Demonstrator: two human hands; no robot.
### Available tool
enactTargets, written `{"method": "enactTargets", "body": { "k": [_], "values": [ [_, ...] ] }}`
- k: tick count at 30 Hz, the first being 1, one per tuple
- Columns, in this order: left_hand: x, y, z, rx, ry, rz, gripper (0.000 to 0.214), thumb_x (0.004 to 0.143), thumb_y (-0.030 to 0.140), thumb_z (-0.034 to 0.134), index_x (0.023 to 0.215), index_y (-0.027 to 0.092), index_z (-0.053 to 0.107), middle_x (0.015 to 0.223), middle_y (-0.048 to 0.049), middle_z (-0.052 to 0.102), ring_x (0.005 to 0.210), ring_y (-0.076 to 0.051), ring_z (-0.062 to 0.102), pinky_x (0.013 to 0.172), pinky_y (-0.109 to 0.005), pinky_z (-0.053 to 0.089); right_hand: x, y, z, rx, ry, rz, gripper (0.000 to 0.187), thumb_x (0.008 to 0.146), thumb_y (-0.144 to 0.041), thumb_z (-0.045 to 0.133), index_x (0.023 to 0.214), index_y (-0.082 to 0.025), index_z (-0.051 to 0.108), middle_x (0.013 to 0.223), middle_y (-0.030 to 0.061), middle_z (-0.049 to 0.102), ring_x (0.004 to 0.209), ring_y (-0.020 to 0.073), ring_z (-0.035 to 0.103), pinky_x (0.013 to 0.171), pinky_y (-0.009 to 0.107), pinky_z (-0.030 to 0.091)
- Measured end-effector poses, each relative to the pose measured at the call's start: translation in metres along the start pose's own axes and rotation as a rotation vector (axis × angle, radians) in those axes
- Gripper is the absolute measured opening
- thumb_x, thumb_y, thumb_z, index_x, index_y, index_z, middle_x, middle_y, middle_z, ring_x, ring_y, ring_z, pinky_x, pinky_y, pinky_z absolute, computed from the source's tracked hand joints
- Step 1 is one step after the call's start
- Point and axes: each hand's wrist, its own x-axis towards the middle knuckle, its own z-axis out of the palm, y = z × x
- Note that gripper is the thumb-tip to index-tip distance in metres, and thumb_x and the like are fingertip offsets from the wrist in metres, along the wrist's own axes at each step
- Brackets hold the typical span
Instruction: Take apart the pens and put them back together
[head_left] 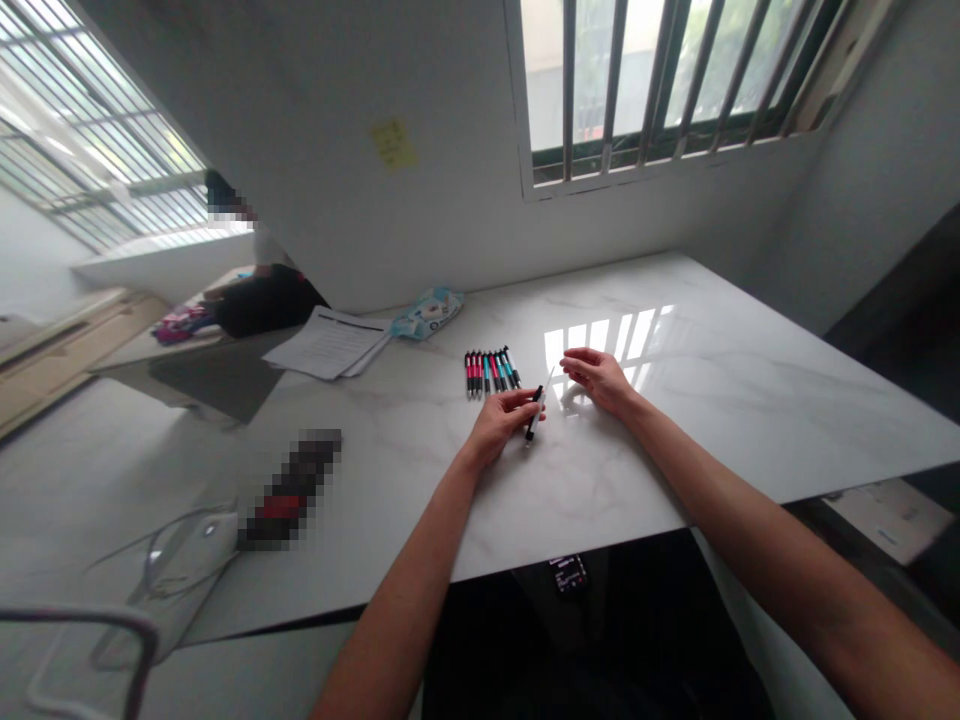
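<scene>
1. The left hand (501, 420) has its fingers closed on a black pen (533, 412), low over the table (750, 400).
2. The right hand (600, 380) is at the pen's thin stick (547, 382). I cannot tell if its fingers pinch it.
3. A crooked pull could bend the stick or make it slip out.

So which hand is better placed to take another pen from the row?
Left, probably. The left hand lies just in front of the row of pens, though it grips a black pen. The right hand sits farther off to the side, by that pen's thin tip.
</scene>
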Motion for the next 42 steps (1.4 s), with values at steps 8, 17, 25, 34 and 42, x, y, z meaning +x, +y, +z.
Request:
{"method": "enactTargets", "body": {
  "k": [8,17,25,34,42],
  "values": [
    [0.000,0.002,-0.002,0.085,-0.021,0.015,0.055,0.068,0.040,0.093,0.114,0.014,0.078,0.098,-0.0126,0.080,0.081,-0.020,0.076,0.078,-0.031,0.058,-0.002,-0.003,0.004,-0.067,-0.045,-0.002,0.056,0.060,-0.052,0.094,0.104,-0.024,0.074,0.099,0.0056,0.079,0.088,0.0178,0.070,0.081,0.030,0.052],
    [0.001,0.001,-0.002,0.080,-0.014,0.009,0.056,0.068,0.039,0.093,0.115,0.014,0.078,0.096,-0.0123,0.080,0.082,-0.020,0.076,0.079,-0.031,0.059,-0.001,-0.002,0.004,-0.086,-0.067,-0.010,0.053,0.062,-0.051,0.093,0.103,-0.023,0.074,0.097,0.0038,0.079,0.089,0.0166,0.068,0.082,0.029,0.050],
    [0.001,0.001,-0.002,0.062,-0.007,0.023,0.057,0.068,0.038,0.093,0.116,0.014,0.076,0.095,-0.0110,0.080,0.082,-0.020,0.076,0.080,-0.031,0.057,-0.007,-0.003,0.009,-0.143,-0.237,-0.022,0.053,0.064,-0.049,0.093,0.106,-0.022,0.076,0.095,0.0039,0.079,0.084,0.0172,0.068,0.079,0.032,0.051],
    [0.005,-0.007,-0.004,0.042,-0.036,0.088,0.051,0.068,0.039,0.093,0.109,0.014,0.074,0.095,-0.0085,0.080,0.082,-0.019,0.074,0.077,-0.027,0.055,-0.025,-0.008,0.034,-0.168,-0.491,0.007,0.039,0.069,-0.044,0.090,0.094,-0.018,0.075,0.093,0.0042,0.076,0.078,0.0177,0.068,0.075,0.031,0.056],
    [0.003,-0.003,-0.001,0.021,-0.051,0.079,0.054,0.067,0.040,0.094,0.109,0.014,0.072,0.092,-0.0080,0.080,0.081,-0.019,0.075,0.079,-0.029,0.056,-0.029,-0.007,0.039,-0.158,-0.462,0.002,0.034,0.067,-0.042,0.091,0.085,-0.017,0.077,0.104,0.0059,0.074,0.075,0.0159,0.067,0.072,0.031,0.055]
  ]
}}
